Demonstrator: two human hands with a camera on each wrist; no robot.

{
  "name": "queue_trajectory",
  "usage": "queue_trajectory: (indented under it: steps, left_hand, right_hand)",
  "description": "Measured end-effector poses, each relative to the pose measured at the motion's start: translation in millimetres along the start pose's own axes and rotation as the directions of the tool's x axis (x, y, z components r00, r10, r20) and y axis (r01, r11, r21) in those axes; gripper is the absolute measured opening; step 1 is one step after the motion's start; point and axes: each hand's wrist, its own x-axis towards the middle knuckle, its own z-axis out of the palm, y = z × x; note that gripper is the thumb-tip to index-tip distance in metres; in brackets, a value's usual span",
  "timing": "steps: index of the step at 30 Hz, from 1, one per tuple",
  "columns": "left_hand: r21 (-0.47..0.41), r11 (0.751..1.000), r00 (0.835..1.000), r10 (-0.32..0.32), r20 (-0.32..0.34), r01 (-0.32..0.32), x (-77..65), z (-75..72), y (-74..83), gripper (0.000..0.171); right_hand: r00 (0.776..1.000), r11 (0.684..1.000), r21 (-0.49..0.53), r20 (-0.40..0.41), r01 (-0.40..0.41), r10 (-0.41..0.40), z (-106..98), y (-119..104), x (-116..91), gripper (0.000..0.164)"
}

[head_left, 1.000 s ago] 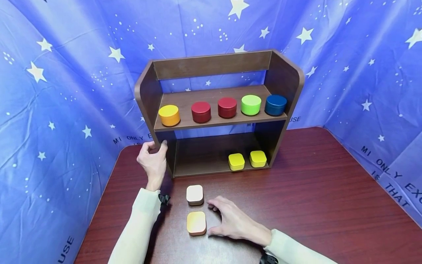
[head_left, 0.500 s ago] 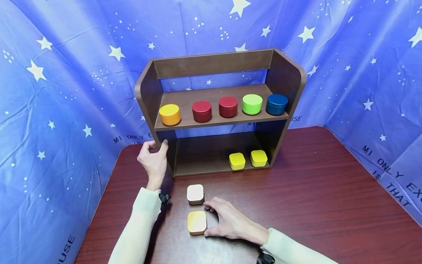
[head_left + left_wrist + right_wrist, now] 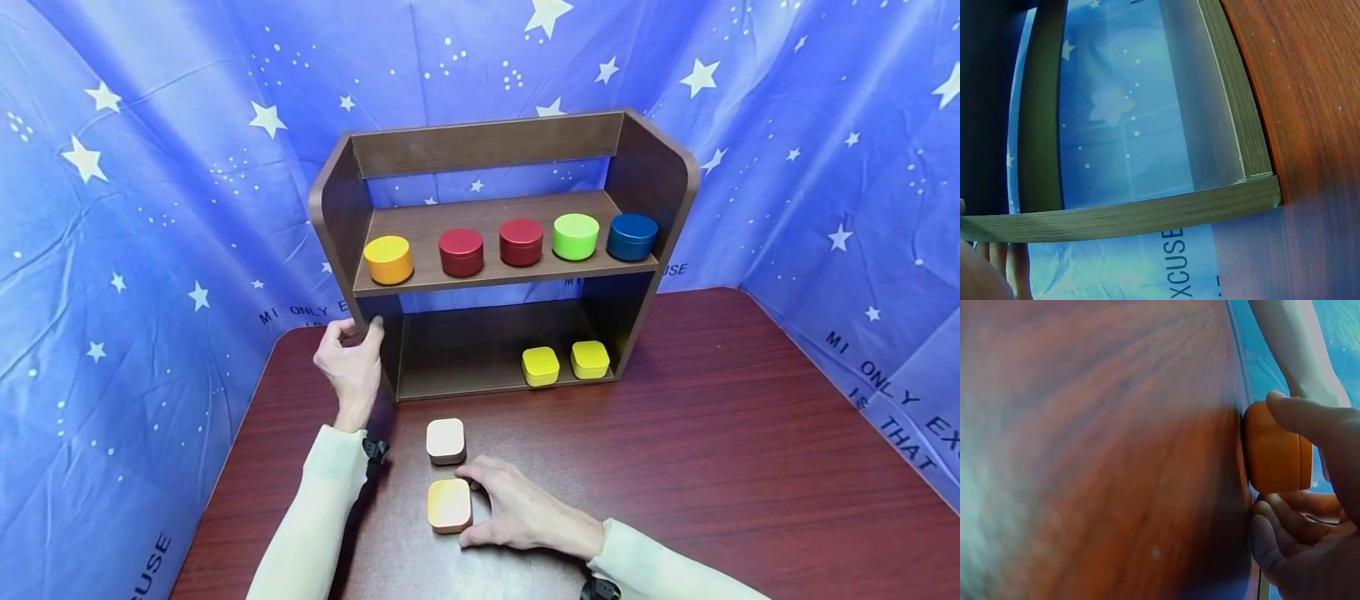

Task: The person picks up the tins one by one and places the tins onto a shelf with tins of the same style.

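Observation:
My left hand (image 3: 351,362) grips the left side panel of a dark brown two-tier shelf (image 3: 487,285), its thumb on the inner side. In the left wrist view, fingers (image 3: 1017,265) show behind that panel's edge (image 3: 1116,219). On the table, my right hand (image 3: 517,508) has its thumb and fingers curved round the right end of an orange square tin (image 3: 450,504). The right wrist view shows the thumb over one side of the tin (image 3: 1275,450) and fingers at the opposite side. A pale square tin (image 3: 446,440) stands just beyond it.
On the upper shelf stand round tins: a yellow-orange one (image 3: 388,260), two red ones (image 3: 461,252), a green one (image 3: 576,237) and a blue one (image 3: 632,237). Two yellow square tins (image 3: 541,367) sit at the lower shelf's right. A starry blue curtain (image 3: 180,250) surrounds the table (image 3: 712,467).
My right hand has moved a little left, bringing its thumb and fingers from beside the orange tin to around its right end. My left hand keeps its hold on the shelf.

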Motion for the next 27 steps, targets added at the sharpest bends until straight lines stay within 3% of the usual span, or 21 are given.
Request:
queue_trajectory:
  steps: [14, 27]
  left_hand:
    - [-0.026, 0.999, 0.999, 0.036, -0.007, -0.036, -0.8, -0.1, 4.3, 0.017]
    - [-0.04, 0.999, 1.0, 0.013, 0.011, -0.012, -1.8, -2.1, 5.9, 0.018]
  right_hand:
    - [1.0, 0.999, -0.03, -0.017, 0.021, -0.021, 2.8, -2.4, 1.6, 0.07]
    - [0.998, 1.0, -0.002, -0.051, 0.024, -0.024, 6.0, -1.0, 1.0, 0.063]
